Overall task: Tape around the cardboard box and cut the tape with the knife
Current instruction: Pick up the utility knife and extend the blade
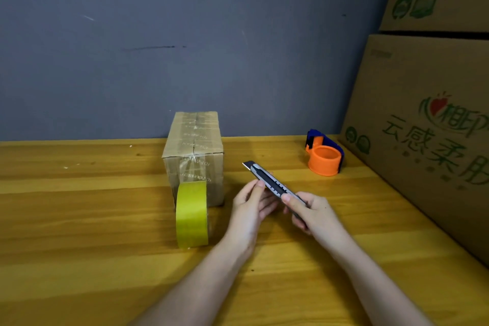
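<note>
A small cardboard box (194, 148) with clear tape along its top seam stands on the wooden table near the wall. A yellow tape roll (191, 214) stands on edge right in front of it, touching its near face. Both hands hold a grey and black utility knife (270, 181) above the table, to the right of the roll. Its short blade sticks out and points up-left. My right hand (308, 213) grips the handle's rear with the thumb on top. My left hand (251, 202) pinches the knife's middle between thumb and fingers.
An orange and blue tape dispenser (325, 156) sits at the back right of the wooden table (79, 233). Large printed cardboard cartons (428, 124) are stacked along the table's right side. A grey-blue wall (185, 34) closes the back.
</note>
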`<state>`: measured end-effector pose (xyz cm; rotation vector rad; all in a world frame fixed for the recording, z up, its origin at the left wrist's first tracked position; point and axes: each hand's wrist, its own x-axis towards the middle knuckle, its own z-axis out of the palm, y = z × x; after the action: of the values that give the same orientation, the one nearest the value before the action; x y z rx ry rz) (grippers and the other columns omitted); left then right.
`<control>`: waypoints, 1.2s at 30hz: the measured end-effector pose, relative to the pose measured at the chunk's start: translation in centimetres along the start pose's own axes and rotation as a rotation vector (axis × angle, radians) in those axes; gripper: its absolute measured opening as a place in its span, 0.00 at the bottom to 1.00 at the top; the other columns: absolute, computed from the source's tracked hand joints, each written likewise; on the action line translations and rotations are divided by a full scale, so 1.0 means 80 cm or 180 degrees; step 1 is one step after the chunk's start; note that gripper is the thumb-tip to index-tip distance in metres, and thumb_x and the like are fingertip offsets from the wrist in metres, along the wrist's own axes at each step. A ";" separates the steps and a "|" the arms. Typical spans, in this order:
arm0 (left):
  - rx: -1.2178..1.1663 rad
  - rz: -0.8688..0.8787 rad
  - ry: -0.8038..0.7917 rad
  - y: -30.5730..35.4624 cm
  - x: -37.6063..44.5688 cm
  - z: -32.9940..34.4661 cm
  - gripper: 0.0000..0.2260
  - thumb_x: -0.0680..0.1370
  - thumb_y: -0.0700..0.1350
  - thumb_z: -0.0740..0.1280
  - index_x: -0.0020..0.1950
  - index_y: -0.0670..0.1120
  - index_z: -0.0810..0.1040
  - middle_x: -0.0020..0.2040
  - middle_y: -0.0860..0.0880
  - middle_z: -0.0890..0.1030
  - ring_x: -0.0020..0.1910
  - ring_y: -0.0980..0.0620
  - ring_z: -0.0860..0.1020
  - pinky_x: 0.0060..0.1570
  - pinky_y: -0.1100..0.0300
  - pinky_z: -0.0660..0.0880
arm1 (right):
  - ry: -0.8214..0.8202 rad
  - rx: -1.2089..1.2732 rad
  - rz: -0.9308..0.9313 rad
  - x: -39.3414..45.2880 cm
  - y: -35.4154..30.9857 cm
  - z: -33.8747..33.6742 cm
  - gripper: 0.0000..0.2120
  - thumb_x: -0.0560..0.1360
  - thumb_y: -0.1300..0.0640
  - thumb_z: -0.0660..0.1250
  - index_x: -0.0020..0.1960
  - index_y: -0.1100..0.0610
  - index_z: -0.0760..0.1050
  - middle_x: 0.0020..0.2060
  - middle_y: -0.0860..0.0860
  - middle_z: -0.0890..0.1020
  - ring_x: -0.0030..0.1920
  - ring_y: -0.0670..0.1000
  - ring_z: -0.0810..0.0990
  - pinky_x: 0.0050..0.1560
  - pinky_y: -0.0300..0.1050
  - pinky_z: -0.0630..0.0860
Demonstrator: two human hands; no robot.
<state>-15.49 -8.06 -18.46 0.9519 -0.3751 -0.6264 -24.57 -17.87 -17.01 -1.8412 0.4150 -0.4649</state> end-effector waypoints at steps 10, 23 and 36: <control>0.0232 0.0018 0.0018 -0.002 0.000 -0.001 0.11 0.80 0.43 0.60 0.56 0.41 0.79 0.56 0.35 0.81 0.49 0.46 0.78 0.44 0.59 0.78 | -0.0715 0.0066 -0.0063 -0.003 -0.001 0.005 0.06 0.81 0.61 0.56 0.52 0.56 0.72 0.31 0.50 0.77 0.23 0.48 0.72 0.26 0.38 0.68; 0.0963 0.0197 -0.0222 0.000 -0.010 0.006 0.08 0.79 0.41 0.62 0.48 0.42 0.80 0.48 0.43 0.81 0.50 0.48 0.78 0.56 0.53 0.76 | 0.0245 0.0057 0.0197 -0.003 -0.001 0.006 0.21 0.78 0.49 0.61 0.30 0.60 0.71 0.15 0.49 0.67 0.15 0.46 0.62 0.18 0.35 0.60; 0.1984 0.0619 -0.0073 0.008 -0.020 0.016 0.11 0.81 0.42 0.58 0.54 0.41 0.78 0.49 0.45 0.82 0.47 0.49 0.79 0.55 0.52 0.74 | 0.0025 0.0613 0.0168 0.002 -0.001 0.015 0.13 0.80 0.54 0.56 0.44 0.58 0.75 0.18 0.51 0.72 0.16 0.49 0.68 0.18 0.36 0.63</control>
<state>-17.20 -7.53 -17.29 1.4799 -0.6972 -0.3410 -23.83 -16.91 -17.26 -1.6391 0.4090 -0.4601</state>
